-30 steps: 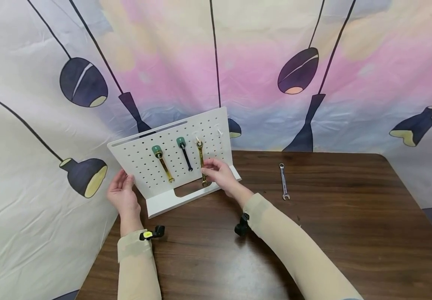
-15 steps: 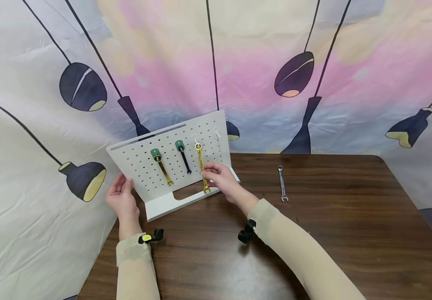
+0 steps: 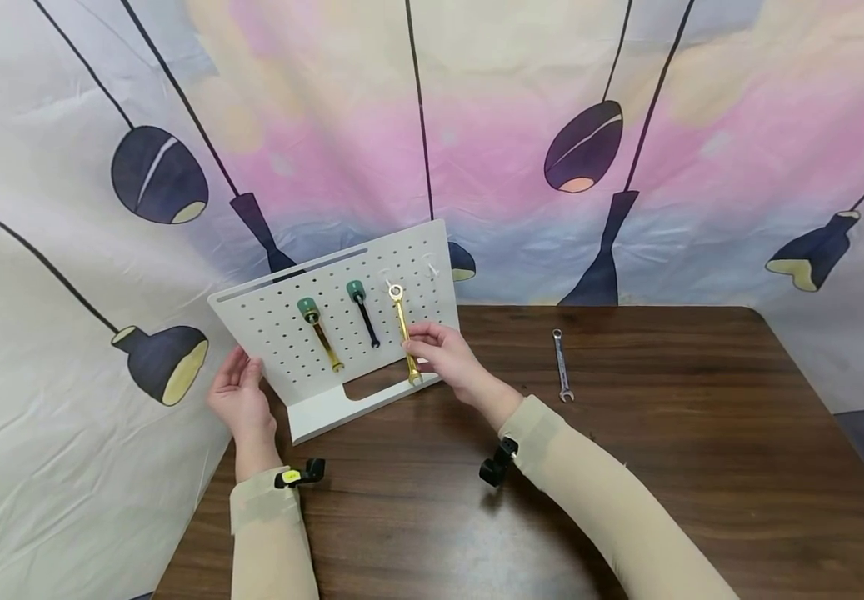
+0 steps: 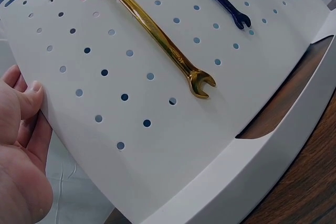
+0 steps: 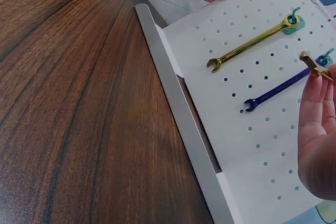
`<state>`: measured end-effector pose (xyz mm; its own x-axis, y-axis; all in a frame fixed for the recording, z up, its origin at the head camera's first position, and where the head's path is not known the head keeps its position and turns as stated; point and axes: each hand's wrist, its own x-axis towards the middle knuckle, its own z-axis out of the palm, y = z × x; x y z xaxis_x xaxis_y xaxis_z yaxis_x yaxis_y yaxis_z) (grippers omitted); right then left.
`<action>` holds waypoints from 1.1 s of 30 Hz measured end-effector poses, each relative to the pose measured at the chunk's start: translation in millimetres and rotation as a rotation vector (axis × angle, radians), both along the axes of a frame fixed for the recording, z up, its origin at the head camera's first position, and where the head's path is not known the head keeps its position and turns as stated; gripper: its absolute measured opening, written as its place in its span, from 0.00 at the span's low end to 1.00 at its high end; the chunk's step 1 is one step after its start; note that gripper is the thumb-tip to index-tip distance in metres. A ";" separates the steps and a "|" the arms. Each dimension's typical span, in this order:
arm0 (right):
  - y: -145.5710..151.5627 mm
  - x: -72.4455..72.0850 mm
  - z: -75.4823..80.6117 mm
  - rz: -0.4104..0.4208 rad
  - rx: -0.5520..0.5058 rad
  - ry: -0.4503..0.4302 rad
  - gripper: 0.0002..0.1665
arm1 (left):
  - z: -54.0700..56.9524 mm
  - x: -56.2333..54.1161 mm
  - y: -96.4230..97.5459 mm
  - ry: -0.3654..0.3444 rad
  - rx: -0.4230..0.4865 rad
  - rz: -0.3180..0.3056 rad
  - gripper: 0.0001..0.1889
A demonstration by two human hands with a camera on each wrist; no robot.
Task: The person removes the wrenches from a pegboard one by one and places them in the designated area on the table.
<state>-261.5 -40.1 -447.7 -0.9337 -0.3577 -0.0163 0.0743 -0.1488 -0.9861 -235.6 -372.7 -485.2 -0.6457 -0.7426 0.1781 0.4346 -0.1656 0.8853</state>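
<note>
At pegboard (image 3: 277,329) | left hand (image 3: 240,402) pinches edge (image 4: 72,148) | right hand (image 3: 445,357), wrench (image 3: 402,317) | leftmost wrench (image 4: 151,29): lettering (image 4: 177,56) illegible

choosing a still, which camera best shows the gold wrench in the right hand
Head view: both ends of the gold wrench show. Right wrist catches only part, at the edge; left wrist, none.

Right hand (image 3: 448,358) holding gold wrench (image 3: 402,317), white pegboard (image 3: 344,329)
</note>
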 end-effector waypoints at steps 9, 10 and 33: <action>1.2 -2.2 5.6 0.007 0.005 0.011 0.20 | 1.0 -4.4 1.0 -0.004 -0.002 -0.001 0.16; 1.0 -2.4 6.5 0.010 0.003 0.011 0.20 | 1.2 -4.6 1.1 -0.004 -0.002 -0.002 0.16; 12.7 10.3 -3.6 -0.026 -0.055 0.001 0.18 | -1.0 0.7 -2.0 -0.031 0.009 -0.010 0.17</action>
<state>-251.2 -27.4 -451.3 -0.9426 -0.3339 0.0034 0.0690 -0.2046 -0.9764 -235.0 -374.6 -486.2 -0.6583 -0.7374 0.1510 0.4049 -0.1778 0.8969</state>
